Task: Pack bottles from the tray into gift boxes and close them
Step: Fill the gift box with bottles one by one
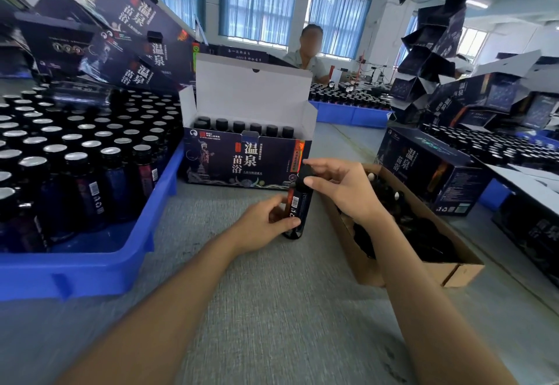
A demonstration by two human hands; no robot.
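A dark bottle (pixel 298 203) stands upright on the grey table in front of me. My left hand (pixel 266 223) grips its lower body. My right hand (pixel 338 186) pinches the black cap (pixel 305 173) on the bottle's top. Behind it stands an open dark gift box (pixel 242 158) with its white lid flap raised and a row of capped bottles inside. At the left, a blue tray (pixel 127 251) holds several dark bottles with silver foil tops.
A brown cardboard box (pixel 459 266) of black caps lies at my right. A closed gift box (pixel 429 170) sits beyond it. Stacks of gift boxes rise at the back left and right. A person sits across the table. More blue trays of bottles stand behind.
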